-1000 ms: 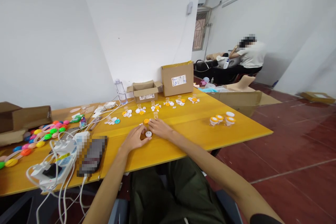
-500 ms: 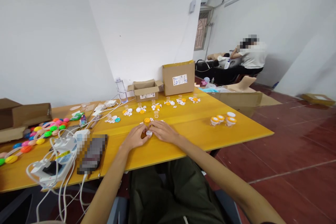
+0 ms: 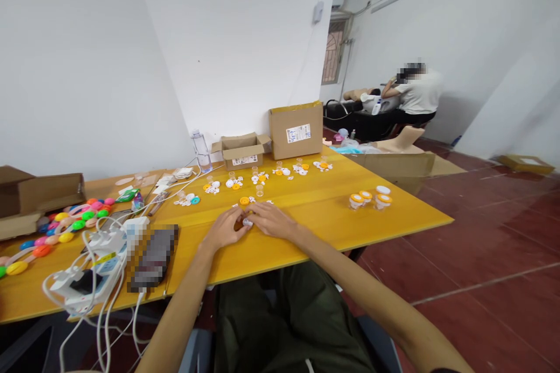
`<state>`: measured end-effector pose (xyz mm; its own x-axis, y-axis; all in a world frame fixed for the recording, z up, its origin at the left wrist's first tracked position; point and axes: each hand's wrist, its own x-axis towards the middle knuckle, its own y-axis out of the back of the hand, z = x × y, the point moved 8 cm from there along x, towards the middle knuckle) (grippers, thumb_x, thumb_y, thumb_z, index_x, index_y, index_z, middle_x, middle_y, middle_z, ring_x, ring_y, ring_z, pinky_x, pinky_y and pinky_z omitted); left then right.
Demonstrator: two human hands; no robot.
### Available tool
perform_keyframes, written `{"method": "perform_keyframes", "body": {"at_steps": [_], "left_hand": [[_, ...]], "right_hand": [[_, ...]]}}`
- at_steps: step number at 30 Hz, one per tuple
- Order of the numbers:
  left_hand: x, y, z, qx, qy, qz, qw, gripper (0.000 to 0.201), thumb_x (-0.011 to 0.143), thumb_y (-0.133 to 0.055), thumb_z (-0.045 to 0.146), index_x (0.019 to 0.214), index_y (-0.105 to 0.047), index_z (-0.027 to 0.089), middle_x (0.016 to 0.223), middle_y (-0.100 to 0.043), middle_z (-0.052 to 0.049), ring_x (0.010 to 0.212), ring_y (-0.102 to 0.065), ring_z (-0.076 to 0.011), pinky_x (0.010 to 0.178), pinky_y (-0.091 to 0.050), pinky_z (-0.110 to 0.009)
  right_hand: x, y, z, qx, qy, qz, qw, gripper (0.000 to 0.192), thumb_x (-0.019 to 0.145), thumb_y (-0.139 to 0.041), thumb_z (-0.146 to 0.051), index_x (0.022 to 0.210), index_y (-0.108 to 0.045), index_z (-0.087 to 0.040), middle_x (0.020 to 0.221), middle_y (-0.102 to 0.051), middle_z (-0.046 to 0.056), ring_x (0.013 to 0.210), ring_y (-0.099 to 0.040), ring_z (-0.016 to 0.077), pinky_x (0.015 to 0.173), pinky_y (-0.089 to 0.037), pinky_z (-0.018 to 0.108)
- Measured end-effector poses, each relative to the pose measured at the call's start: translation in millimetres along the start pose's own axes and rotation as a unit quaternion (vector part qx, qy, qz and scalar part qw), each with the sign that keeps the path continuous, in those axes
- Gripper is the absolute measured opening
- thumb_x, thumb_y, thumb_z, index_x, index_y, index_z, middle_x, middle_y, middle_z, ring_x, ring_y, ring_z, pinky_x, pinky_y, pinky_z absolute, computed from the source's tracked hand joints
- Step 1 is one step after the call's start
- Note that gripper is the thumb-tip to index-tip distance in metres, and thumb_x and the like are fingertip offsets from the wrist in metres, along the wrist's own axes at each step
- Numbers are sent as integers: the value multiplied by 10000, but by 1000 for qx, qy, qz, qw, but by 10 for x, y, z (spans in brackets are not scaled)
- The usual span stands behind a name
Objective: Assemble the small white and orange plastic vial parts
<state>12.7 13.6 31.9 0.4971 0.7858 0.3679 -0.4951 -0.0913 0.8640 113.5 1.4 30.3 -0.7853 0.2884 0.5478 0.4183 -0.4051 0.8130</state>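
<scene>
Pinching together | left hand point(image 3: 225, 231) and right hand point(image 3: 272, 220) both grasp a small white cap point(image 3: 247, 222) | cap lies between their fingertips, just above the tabletop point(image 3: 306, 233) | neither hand nearer.

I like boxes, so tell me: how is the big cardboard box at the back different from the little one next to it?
The big cardboard box is taller and closed on top; the little cardboard box is low, with its flaps open. The big cardboard box stands nearer the right end of the table; the little cardboard box sits left of it, by the water bottle. Both are brown, carry a white label and stand against the wall.
</scene>
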Motion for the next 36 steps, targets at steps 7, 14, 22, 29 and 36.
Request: {"method": "perform_keyframes", "body": {"at_steps": [7,14,22,29,36], "left_hand": [[1,8,15,9,-3,5,1000,111,850,-548,319,813,-511,220,760,-577,-10,725,-571,-182,711,-461,-302],[0,16,28,7,-6,6,1000,127,850,-543,330,797,-499,223,746,-568,-10,717,-568,-186,704,-462,-306],[7,-4,16,11,1,-4,1000,149,864,-517,357,801,-496,224,747,-564,-14,706,-550,-185,697,-460,-313],[3,-5,7,10,1,-5,1000,155,862,-518,365,808,-500,221,753,-565,-12,700,-545,-180,690,-457,-306],[0,0,1,-1,-1,5,1000,160,864,-527,374,817,-531,222,749,-576,-15,707,-552,-184,703,-465,-310]], "right_hand": [[7,58,-58,-28,25,13,999,180,979,-469,-153,1036,-639,-165,1094,-656,114,1021,-617,193,850,-502,315],[3,57,-44,-23,9,1,1000,170,970,-474,-173,1030,-632,-163,1115,-649,127,1006,-614,200,847,-500,333],[-11,35,-39,9,3,-11,1000,208,940,-489,-153,1081,-639,-182,1139,-636,126,1047,-593,214,882,-482,358],[-11,46,-58,15,10,-7,1000,226,918,-493,-137,1075,-650,-179,1125,-638,126,1019,-599,214,872,-493,363],[-6,92,-46,35,1,13,999,220,914,-485,-132,1040,-661,-171,1127,-643,124,1041,-601,210,888,-498,357]]}}
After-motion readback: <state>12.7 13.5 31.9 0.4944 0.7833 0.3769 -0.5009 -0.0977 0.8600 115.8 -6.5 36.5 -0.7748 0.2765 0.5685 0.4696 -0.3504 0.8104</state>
